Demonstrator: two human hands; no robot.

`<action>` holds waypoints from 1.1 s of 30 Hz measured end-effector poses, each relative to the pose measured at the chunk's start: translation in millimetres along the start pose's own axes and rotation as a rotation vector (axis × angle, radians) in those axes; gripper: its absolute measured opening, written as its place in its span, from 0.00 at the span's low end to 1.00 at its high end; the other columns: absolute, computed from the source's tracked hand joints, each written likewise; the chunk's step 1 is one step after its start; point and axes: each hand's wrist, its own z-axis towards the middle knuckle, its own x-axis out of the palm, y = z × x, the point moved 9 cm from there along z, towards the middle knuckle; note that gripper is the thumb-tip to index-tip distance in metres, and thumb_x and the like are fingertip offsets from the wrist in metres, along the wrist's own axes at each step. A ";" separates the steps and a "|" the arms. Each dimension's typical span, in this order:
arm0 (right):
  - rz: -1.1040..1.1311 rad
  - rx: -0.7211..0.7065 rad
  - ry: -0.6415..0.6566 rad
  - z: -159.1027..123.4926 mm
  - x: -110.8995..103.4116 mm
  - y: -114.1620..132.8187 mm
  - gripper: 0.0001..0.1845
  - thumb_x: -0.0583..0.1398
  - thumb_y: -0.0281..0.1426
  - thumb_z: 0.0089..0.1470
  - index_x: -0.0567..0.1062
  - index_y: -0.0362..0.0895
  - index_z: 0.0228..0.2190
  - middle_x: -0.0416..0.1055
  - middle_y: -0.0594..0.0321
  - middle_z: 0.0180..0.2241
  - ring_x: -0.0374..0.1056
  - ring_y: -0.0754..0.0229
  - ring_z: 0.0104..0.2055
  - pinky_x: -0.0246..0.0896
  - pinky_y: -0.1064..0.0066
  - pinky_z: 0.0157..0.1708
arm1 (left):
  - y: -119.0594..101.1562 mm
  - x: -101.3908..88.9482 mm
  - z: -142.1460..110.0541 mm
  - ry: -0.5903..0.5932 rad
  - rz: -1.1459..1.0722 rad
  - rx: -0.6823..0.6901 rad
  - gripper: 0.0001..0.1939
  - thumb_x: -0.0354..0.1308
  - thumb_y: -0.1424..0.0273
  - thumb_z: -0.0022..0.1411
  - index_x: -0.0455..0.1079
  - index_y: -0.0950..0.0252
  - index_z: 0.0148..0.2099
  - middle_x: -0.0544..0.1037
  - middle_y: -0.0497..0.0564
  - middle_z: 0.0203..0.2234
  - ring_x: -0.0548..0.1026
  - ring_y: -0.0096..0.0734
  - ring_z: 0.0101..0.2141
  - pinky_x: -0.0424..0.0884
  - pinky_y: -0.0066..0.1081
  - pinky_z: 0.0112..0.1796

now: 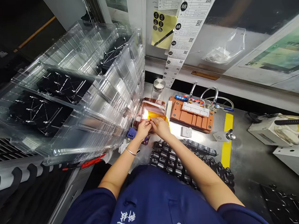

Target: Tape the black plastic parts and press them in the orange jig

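My left hand (143,129) and my right hand (161,127) meet over the bench, fingertips pinched close together. A translucent amber film sheet (152,114) lies at my fingers and shows from beneath the right hand, which has its fingers closed at the film. Whatever is between the left fingertips is too small to make out. Behind the hands is a stack of shiny, copper-tinted clear sheets (152,103). Beside my left wrist lies a purple phone (131,133), and a dark patterned object (146,140) is partly under the hands.
Tall stacked clear plastic trays (114,90) holding black parts crowd the left. An orange-brown fixture (189,114) with hoses sits right of the hands; a small grey block (186,132) is before it. Black moulded parts (166,157) lie near my body. A lidded jar (158,86) stands behind.
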 end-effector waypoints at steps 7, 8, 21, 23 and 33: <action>-0.131 -0.012 0.194 4.3 -15.4 4.4 0.15 0.55 0.36 0.58 0.79 0.46 0.39 0.77 0.57 0.40 0.71 0.55 0.42 0.61 0.70 0.38 | -12.5 5.1 5.0 0.076 0.259 0.151 0.10 0.58 0.73 0.55 0.75 0.69 0.40 0.81 0.54 0.33 0.78 0.32 0.36 0.74 0.33 0.43; -0.160 -0.025 0.221 4.8 -17.6 6.2 0.14 0.54 0.34 0.57 0.80 0.45 0.37 0.78 0.57 0.38 0.71 0.56 0.40 0.59 0.71 0.36 | -14.4 7.2 4.4 0.094 0.284 0.156 0.09 0.57 0.74 0.55 0.75 0.69 0.39 0.81 0.54 0.33 0.78 0.32 0.36 0.74 0.33 0.43; 0.047 -0.086 0.374 10.3 -27.6 -2.2 0.13 0.56 0.28 0.51 0.81 0.42 0.28 0.77 0.61 0.26 0.67 0.63 0.26 0.53 0.74 0.26 | -20.1 21.8 -5.4 0.169 0.305 0.051 0.07 0.60 0.72 0.54 0.76 0.67 0.37 0.80 0.51 0.28 0.77 0.31 0.31 0.75 0.31 0.37; 0.085 -0.082 0.374 8.3 -30.7 -3.6 0.13 0.56 0.27 0.50 0.81 0.42 0.28 0.77 0.62 0.25 0.66 0.64 0.26 0.53 0.75 0.26 | -21.3 22.8 -5.7 0.162 0.306 0.062 0.07 0.61 0.72 0.54 0.77 0.67 0.37 0.80 0.51 0.30 0.77 0.32 0.32 0.75 0.32 0.38; 0.423 0.110 0.237 4.3 -45.4 -45.7 0.08 0.61 0.31 0.46 0.78 0.41 0.22 0.76 0.61 0.23 0.69 0.62 0.27 0.60 0.73 0.27 | -18.0 17.0 -3.7 0.107 0.258 0.014 0.07 0.61 0.74 0.52 0.75 0.68 0.36 0.80 0.52 0.31 0.77 0.30 0.31 0.76 0.31 0.35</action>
